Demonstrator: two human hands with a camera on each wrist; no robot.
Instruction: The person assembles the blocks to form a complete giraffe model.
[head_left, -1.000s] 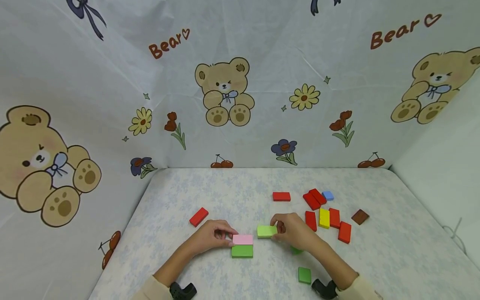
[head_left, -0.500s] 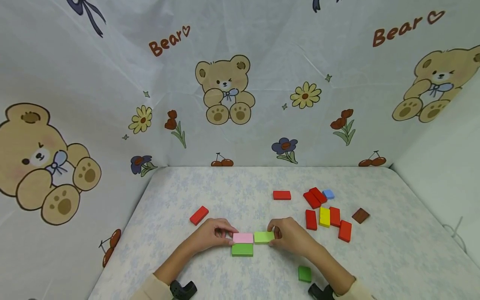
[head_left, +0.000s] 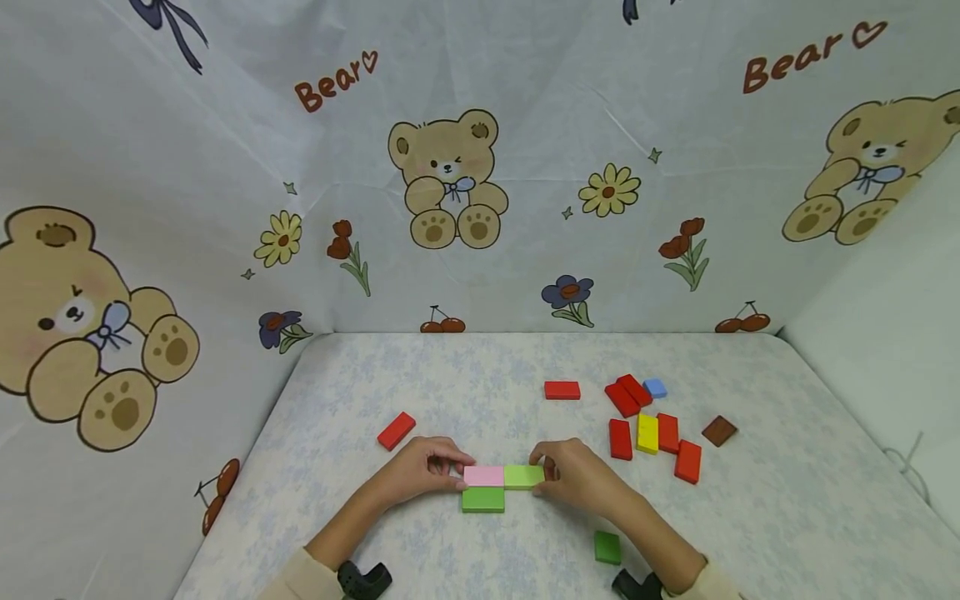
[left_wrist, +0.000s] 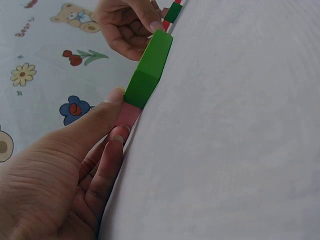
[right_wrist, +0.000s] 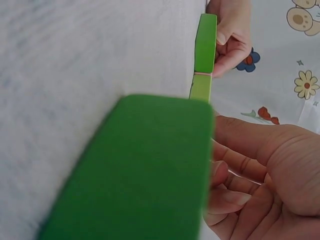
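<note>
In the head view my left hand point(head_left: 423, 471) pinches the left end of a pink block point(head_left: 483, 476). A green block point(head_left: 483, 500) lies against the pink one's near side. My right hand point(head_left: 577, 477) holds the right end of a light green block point(head_left: 522, 477) between thumb and fingers. The light green block's left end meets the pink block's right end, making a row. In the left wrist view the green block point(left_wrist: 152, 60) covers much of the pink block point(left_wrist: 128, 115). A darker green block point(right_wrist: 140, 165) hides part of the right wrist view.
That darker green block point(head_left: 607, 547) lies near my right forearm. Several red blocks point(head_left: 619, 439), a yellow block point(head_left: 647, 434), a blue block point(head_left: 655, 388) and a brown block point(head_left: 720, 431) lie at right. A lone red block point(head_left: 396, 431) sits beyond my left hand.
My right hand has moved left and slightly nearer, bringing the light green block from a gap right of the pink block up against its end. My left hand stays in place.
</note>
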